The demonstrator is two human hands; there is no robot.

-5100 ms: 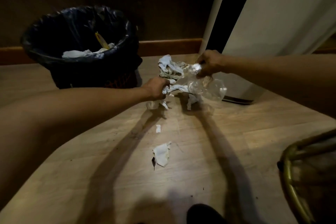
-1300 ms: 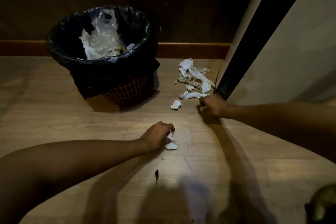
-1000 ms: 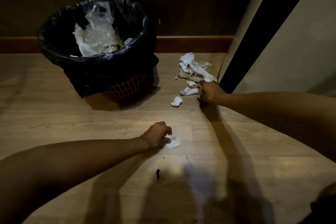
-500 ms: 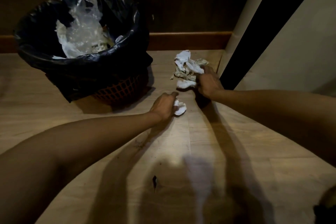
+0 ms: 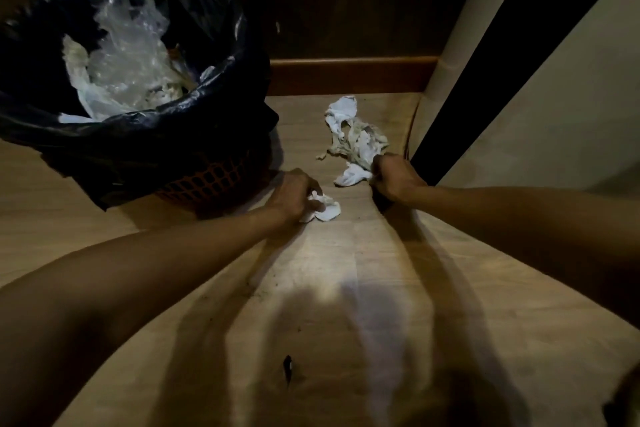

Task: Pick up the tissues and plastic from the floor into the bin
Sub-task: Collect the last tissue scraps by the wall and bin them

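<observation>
A bin lined with a black bag stands at the left, with clear plastic and tissue inside. My left hand rests on the wooden floor just right of the bin's base, closed on small white tissues. A pile of crumpled, dirty tissues lies further back by the wall corner. My right hand is closed at the near edge of that pile, gripping a white tissue piece.
A wooden skirting board runs along the dark back wall. A pale panel with a dark gap rises at the right. A small dark scrap lies on the floor near me.
My left hand slid its tissue from the near floor up beside the bin. My right hand moved along the pile's near edge, gathering pieces. The view shifted closer to the bin.
</observation>
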